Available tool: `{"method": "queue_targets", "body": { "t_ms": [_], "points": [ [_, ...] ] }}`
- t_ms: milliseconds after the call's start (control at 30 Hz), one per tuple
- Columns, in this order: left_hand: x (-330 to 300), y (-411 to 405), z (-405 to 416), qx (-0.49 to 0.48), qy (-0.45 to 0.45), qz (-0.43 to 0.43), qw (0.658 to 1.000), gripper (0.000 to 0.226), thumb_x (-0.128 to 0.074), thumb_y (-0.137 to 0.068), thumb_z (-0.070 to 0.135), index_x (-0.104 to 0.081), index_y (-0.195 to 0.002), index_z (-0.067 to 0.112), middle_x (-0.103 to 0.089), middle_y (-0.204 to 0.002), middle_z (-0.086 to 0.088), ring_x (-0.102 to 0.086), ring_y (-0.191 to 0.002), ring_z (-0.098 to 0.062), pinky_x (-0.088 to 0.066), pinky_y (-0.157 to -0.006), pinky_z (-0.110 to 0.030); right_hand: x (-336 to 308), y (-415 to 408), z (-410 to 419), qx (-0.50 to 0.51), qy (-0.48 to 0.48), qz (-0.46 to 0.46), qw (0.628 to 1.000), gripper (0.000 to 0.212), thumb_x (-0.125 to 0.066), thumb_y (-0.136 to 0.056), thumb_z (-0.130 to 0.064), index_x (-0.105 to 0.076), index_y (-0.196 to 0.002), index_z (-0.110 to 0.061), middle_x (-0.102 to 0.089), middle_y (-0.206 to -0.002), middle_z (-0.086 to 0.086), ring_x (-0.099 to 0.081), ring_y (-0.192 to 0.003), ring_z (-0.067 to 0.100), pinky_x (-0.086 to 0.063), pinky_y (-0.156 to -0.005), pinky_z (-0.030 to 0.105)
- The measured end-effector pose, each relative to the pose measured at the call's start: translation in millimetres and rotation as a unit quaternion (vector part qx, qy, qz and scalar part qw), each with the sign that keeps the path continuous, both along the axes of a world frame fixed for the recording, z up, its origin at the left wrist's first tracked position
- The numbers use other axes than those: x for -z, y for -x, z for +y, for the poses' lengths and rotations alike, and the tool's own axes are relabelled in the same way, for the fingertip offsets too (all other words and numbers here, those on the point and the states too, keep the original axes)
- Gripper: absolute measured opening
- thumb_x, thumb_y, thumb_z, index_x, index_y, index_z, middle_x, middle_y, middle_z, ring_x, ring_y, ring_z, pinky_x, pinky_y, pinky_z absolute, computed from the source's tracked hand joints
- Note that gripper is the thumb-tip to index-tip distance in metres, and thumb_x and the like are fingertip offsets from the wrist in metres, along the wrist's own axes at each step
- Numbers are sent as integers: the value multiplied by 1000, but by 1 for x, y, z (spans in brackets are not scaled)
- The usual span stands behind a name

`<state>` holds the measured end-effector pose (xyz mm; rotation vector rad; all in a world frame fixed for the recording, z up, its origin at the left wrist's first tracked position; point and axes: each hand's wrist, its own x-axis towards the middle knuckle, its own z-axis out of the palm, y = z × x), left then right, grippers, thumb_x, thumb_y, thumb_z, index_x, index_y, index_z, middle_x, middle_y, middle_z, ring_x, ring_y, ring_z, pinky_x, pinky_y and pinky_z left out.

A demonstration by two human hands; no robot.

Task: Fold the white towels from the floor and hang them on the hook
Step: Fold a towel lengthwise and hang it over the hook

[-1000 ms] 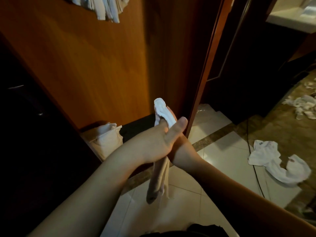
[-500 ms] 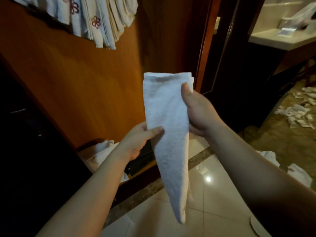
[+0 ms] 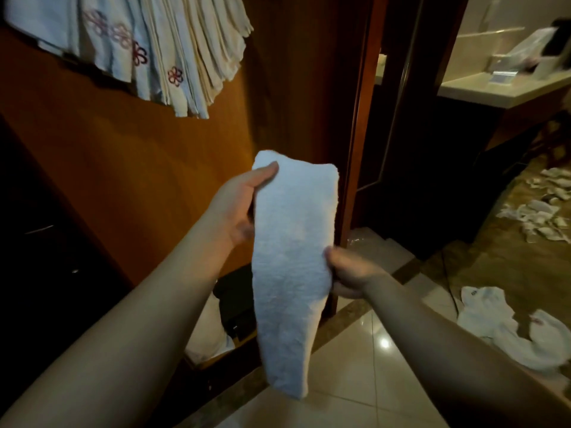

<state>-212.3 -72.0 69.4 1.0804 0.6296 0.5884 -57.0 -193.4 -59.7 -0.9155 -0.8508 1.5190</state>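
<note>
Hung towels fan out against the wooden wall at upper left, some with red flower stitching. Below them, the left hand pinches the top left corner of a folded white towel, thumb on its front. The towel hangs upright in mid-air above the tiled floor. The right hand grips its right edge lower down. More white towels lie crumpled on the floor at right.
</note>
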Motion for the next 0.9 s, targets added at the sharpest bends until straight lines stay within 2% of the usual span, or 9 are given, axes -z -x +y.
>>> {"method": "queue_targets", "body": {
  "t_ms": [100, 167, 267, 367, 467, 600, 733, 800, 900],
  "points": [
    [-14, 0, 16, -21, -12, 33, 999, 35, -73, -86, 29, -63, -114, 9, -77, -89, -11, -76, -86, -28, -61, -67, -41, -4, 14, 5, 15, -11, -148, 989, 80, -99, -42, -56, -76, -110, -20, -75, -118, 4, -69, -113, 24, -55, -96, 41],
    [-23, 2, 25, -25, -21, 42, 999, 35, -72, -87, 26, -61, -116, 9, -77, -90, -12, -76, -87, -30, -61, -68, -43, -15, 19, 7, 27, -35, -187, 981, 90, -97, -39, -62, -70, -114, -20, -74, -121, 4, -67, -117, 27, -52, -102, 47],
    [-35, 3, 31, -23, -17, 42, 999, 35, -68, -90, 22, -59, -120, 7, -77, -94, -15, -75, -89, -31, -61, -68, -44, -31, 22, 7, 35, -50, -202, 978, 102, -94, -35, -68, -66, -119, -16, -73, -122, 8, -68, -116, 28, -53, -101, 47],
    [-45, 5, 31, -13, -4, 25, 1000, 32, -64, -93, 20, -59, -121, 5, -76, -100, -17, -75, -91, -31, -62, -68, -43, -44, 22, 6, 19, -55, -184, 981, 101, -92, -41, -70, -64, -120, -13, -75, -115, 4, -69, -113, 25, -57, -92, 37],
    [-53, 7, 32, 7, 20, 4, 1000, 28, -61, -95, 20, -64, -118, 5, -74, -107, -16, -73, -98, -31, -61, -81, -45, -51, 19, 6, -13, -27, -116, 993, 98, -95, -43, -64, -65, -119, -11, -75, -112, 4, -70, -110, 23, -57, -90, 34],
    [-61, 4, 30, 51, 42, 11, 998, 34, -58, -96, 21, -63, -124, 3, -66, -127, -16, -69, -110, -30, -54, -94, -41, -52, 11, 9, -43, -6, 12, 999, 74, -104, -32, -46, -83, -95, -14, -78, -103, 5, -75, -97, 19, -60, -78, 31],
    [-70, -5, 33, 106, 38, 31, 993, 40, -53, -101, 24, -57, -136, 4, -61, -137, -16, -62, -123, -32, -52, -99, -44, -63, 13, 14, -52, 5, 40, 998, 72, -106, -27, -38, -84, -92, -16, -78, -102, 6, -75, -94, 20, -61, -77, 34],
    [-74, -11, 35, 104, 12, 50, 993, 40, -51, -103, 26, -57, -137, 6, -64, -133, -15, -64, -120, -32, -53, -98, -45, -72, 18, 17, -53, 1, 53, 997, 70, -106, -30, -35, -84, -94, -15, -78, -104, 7, -75, -96, 21, -61, -78, 35],
    [-79, -20, 37, 75, -64, 96, 990, 35, -53, -102, 31, -62, -126, 7, -74, -114, -13, -73, -102, -29, -61, -79, -41, -89, 26, 21, -52, 2, 40, 998, 67, -104, -39, -41, -83, -98, -14, -77, -109, 9, -74, -101, 22, -61, -81, 36]
  ]
}}
